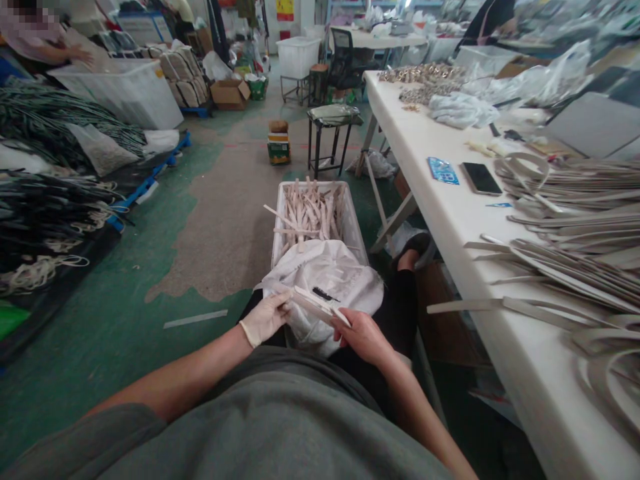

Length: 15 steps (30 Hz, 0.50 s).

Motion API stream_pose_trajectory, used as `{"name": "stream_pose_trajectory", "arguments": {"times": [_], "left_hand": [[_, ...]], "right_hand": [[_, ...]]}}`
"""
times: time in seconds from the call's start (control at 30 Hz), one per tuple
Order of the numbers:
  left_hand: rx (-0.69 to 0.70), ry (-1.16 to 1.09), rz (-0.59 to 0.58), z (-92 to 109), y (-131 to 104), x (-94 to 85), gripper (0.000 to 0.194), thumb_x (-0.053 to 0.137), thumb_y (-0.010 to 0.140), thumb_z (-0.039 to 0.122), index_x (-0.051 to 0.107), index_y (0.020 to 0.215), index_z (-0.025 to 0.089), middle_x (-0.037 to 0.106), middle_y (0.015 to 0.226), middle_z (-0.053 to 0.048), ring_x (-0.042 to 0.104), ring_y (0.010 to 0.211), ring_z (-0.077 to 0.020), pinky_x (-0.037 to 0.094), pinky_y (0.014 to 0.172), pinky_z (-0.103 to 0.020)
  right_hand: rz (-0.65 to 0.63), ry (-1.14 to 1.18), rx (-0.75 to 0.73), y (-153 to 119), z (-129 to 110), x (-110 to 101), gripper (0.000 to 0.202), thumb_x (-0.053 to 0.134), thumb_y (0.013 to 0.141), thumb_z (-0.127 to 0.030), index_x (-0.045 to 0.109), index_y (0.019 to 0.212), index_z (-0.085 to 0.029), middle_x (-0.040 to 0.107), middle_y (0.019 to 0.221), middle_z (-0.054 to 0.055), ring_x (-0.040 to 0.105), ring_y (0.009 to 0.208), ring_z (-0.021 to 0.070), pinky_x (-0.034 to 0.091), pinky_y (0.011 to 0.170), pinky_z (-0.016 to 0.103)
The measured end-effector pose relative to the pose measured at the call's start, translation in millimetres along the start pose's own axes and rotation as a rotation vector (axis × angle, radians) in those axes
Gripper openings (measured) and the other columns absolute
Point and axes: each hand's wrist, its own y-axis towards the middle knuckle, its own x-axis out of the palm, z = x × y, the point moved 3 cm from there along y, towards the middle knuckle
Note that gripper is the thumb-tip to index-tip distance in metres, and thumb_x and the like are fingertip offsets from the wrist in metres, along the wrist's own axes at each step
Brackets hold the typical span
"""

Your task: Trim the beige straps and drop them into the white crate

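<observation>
Down in the person's lap, the left hand (pixel 265 319), wearing a pale glove, is closing its grip around one end of a flat pale strip (pixel 314 305), while the bare right hand (pixel 364 335) is pinching the other end, fingers curled shut on it. The strip is lying across a white bag (pixel 327 280) that is bulging over the person's knees; a small dark mark is showing on the bag just beyond the strip, too small to read. Right behind the bag, a white crate (pixel 350 220) is sitting on the floor, holding a jumble of similar pale strips (pixel 310 212); the bag is hiding the crate's near end. To the right of the bag, a long white worktop (pixel 450 220) is carrying heaps of grey bands (pixel 570 267), running out of view at the right edge, with a dark phone (pixel 481 178) lying farther along. Far to the left of the crate, another person's hand (pixel 83 55) is resting on a large clear bin (pixel 125 90).
</observation>
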Motion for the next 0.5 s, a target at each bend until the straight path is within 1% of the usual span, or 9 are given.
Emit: {"name": "stream_pose_trajectory", "arguments": {"times": [0.07,0.1,0.17,0.2,0.27,0.33,0.37,0.43,0.5], "left_hand": [[-0.004,0.005,-0.012,4,0,0.1,0.015,0.075,0.077,0.010,0.061,0.072,0.014,0.053,0.059,0.005,0.048,0.048,-0.0044,0.050,0.055,-0.019],[-0.011,0.004,-0.023,2,-1,2.0,0.015,0.075,0.077,0.010,0.061,0.072,0.014,0.053,0.059,0.004,0.048,0.049,-0.0045,0.051,0.055,-0.019],[-0.040,0.005,-0.047,-9,-5,9.3,0.015,0.075,0.076,0.009,0.061,0.072,0.014,0.053,0.058,0.004,0.048,0.048,-0.0049,0.051,0.056,-0.020],[-0.066,0.008,-0.068,-17,-8,14.5,0.014,0.075,0.076,0.009,0.062,0.073,0.014,0.054,0.058,0.004,0.048,0.048,-0.0050,0.051,0.056,-0.020],[-0.125,0.016,-0.124,-32,-12,26.0,0.012,0.076,0.076,0.010,0.064,0.076,0.013,0.056,0.060,0.003,0.049,0.049,-0.0053,0.050,0.056,-0.020],[-0.170,0.017,-0.169,-45,-15,35.0,0.012,0.077,0.075,0.013,0.066,0.077,0.013,0.059,0.062,0.002,0.052,0.052,-0.0062,0.049,0.057,-0.020],[-0.185,0.020,-0.188,-49,-16,37.5,0.013,0.078,0.074,0.014,0.066,0.077,0.013,0.059,0.063,0.001,0.054,0.053,-0.0069,0.049,0.057,-0.020],[-0.217,0.055,-0.235,-55,-17,37.7,0.014,0.080,0.072,0.015,0.068,0.079,0.013,0.063,0.066,-0.001,0.059,0.059,-0.0097,0.050,0.062,-0.021],[-0.199,0.121,-0.277,-53,-15,30.7,0.018,0.081,0.071,0.017,0.070,0.084,0.012,0.069,0.077,-0.007,0.066,0.071,-0.0165,0.054,0.069,-0.027]], "right_hand": [[0.015,-0.034,0.019,-5,3,-5,0.033,0.047,0.094,-0.036,0.060,0.068,-0.019,0.063,0.055,-0.001,0.057,0.049,0.0122,0.037,0.054,0.023],[0.028,-0.048,0.025,-5,3,-4,0.032,0.048,0.093,-0.035,0.060,0.068,-0.020,0.062,0.054,-0.002,0.055,0.047,0.0116,0.037,0.054,0.023],[0.065,-0.055,0.016,0,-2,1,0.030,0.049,0.093,-0.034,0.061,0.071,-0.020,0.063,0.056,-0.002,0.052,0.047,0.0107,0.036,0.054,0.022],[0.093,-0.041,0.004,4,-4,5,0.027,0.049,0.093,-0.034,0.063,0.075,-0.020,0.063,0.057,-0.002,0.052,0.047,0.0106,0.037,0.054,0.022],[0.166,0.029,-0.024,12,-9,14,0.022,0.048,0.093,-0.033,0.066,0.092,-0.020,0.063,0.059,-0.003,0.052,0.049,0.0111,0.038,0.055,0.022],[0.224,0.146,-0.063,19,-11,21,0.027,0.047,0.093,-0.032,0.065,0.109,-0.020,0.062,0.059,-0.003,0.051,0.048,0.0112,0.039,0.054,0.022],[0.230,0.217,-0.082,21,-10,23,0.029,0.047,0.092,-0.033,0.064,0.112,-0.020,0.061,0.059,-0.004,0.050,0.047,0.0109,0.039,0.052,0.022],[0.194,0.360,-0.097,22,-3,26,0.030,0.046,0.092,-0.037,0.066,0.104,-0.018,0.059,0.057,-0.004,0.046,0.043,0.0097,0.038,0.047,0.021],[0.152,0.454,-0.077,17,7,23,0.032,0.048,0.090,-0.043,0.067,0.093,-0.017,0.056,0.054,-0.004,0.043,0.039,0.0087,0.035,0.042,0.021]]}}
